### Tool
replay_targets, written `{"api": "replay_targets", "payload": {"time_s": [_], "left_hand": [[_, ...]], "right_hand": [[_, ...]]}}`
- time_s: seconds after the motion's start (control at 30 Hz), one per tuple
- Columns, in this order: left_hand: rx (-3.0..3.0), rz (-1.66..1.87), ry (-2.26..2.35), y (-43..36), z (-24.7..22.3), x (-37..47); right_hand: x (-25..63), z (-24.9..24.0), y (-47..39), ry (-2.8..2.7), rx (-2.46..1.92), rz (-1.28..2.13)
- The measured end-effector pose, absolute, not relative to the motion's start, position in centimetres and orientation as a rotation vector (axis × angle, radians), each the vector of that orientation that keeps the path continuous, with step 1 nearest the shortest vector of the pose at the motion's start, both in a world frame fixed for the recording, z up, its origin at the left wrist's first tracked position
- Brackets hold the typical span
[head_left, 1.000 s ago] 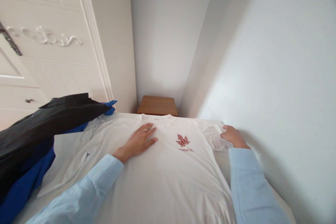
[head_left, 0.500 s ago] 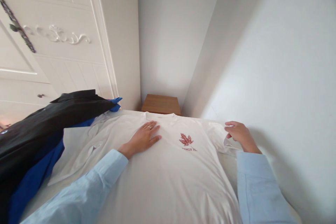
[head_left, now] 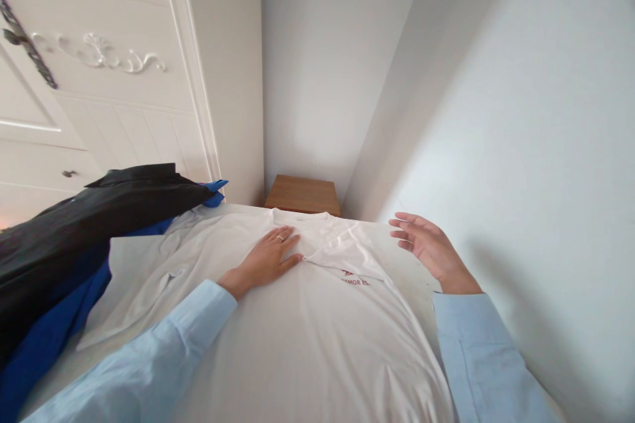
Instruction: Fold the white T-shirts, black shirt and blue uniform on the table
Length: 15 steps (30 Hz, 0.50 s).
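A white T-shirt [head_left: 297, 317] lies spread out, its neckline toward the far edge. Its right sleeve and shoulder are folded inward over the chest, partly covering a red leaf print [head_left: 348, 273] with lettering under it. My left hand [head_left: 265, 256] rests flat on the upper chest below the neckline, fingers extended, a ring on one finger. The thumb touches the tip of the folded sleeve. Off the shirt's right side, my right hand [head_left: 421, 244] hovers with fingers apart and nothing in them. The left sleeve [head_left: 133, 277] lies outspread.
Black clothing [head_left: 119, 205] and blue clothing [head_left: 54, 337] are piled at the left. Beyond the far edge stands a brown wooden cabinet [head_left: 302, 194]. A white wardrobe [head_left: 228, 79] rises at the left, and a pale wall [head_left: 546, 145] closes off the right.
The shirt's right sleeve has been folded inward over the chest, partly covering the leaf print. My right hand has moved left and its fingers have spread. My left hand stays on the shirt.
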<state>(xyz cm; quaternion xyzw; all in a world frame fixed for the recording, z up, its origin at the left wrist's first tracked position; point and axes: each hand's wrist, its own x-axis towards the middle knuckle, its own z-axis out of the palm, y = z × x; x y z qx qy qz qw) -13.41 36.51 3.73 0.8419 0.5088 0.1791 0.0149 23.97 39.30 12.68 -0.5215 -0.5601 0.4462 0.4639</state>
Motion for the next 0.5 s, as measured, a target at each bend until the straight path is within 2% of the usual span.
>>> {"api": "replay_targets", "payload": {"time_s": [0.1, 0.23, 0.37, 0.5], "left_hand": [[2.619, 0.555, 1.583, 36.5, 3.7, -13.4], [2.631, 0.525, 1.574, 36.5, 3.8, -13.4], [2.630, 0.548, 1.556, 36.5, 3.8, -13.5], [2.634, 0.554, 1.564, 36.5, 3.6, -13.5]], "right_hand": [[23.6, 11.3, 40.0, -1.609, -1.393, 1.021], [21.1, 10.3, 39.2, -2.006, -1.378, 1.119], [20.2, 10.6, 38.3, -1.994, -1.418, 1.276], [20.6, 11.6, 37.8, -1.988, -1.183, 1.466]]}}
